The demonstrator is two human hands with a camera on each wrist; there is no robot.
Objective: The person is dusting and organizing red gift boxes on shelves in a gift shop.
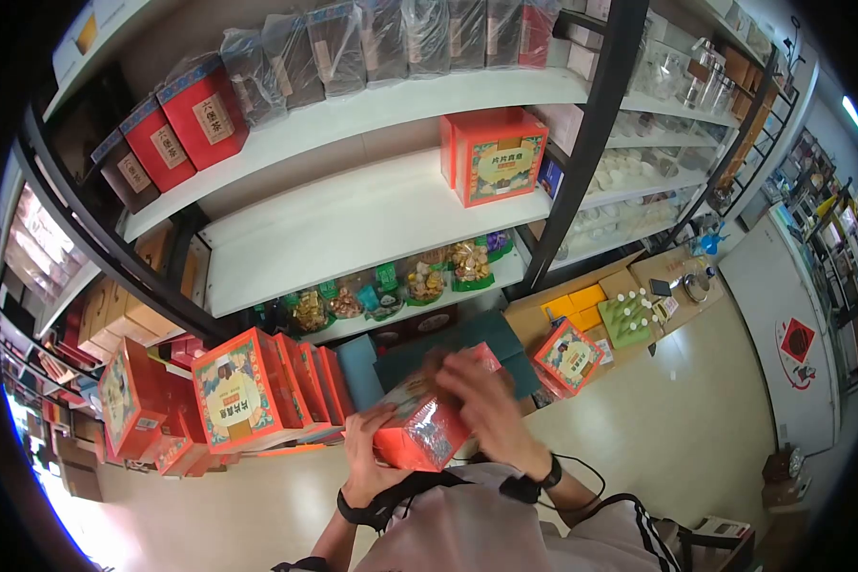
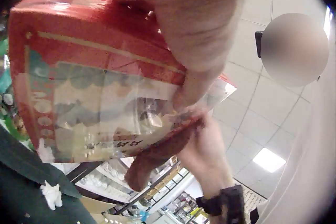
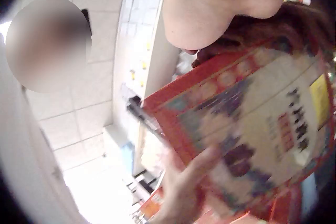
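White shelves [image 1: 353,224] on black uprights [image 1: 589,133] fill the wall above the hands [image 1: 491,405], glossy beige floor [image 1: 677,429] spreads out to their right, and there's a tiled ceiling [image 2: 247,111] overhead with a bright square light panel [image 2: 269,160].

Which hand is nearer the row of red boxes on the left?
Left. The left hand grips the held box on the side facing the row of red boxes; the right hand holds its far side.

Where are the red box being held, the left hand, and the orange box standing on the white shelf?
red box [image 1: 421,434], head view, its shiny front face.
left hand [image 1: 364,456], head view, the back of the hand.
orange box [image 1: 498,164], head view, its printed front panel.
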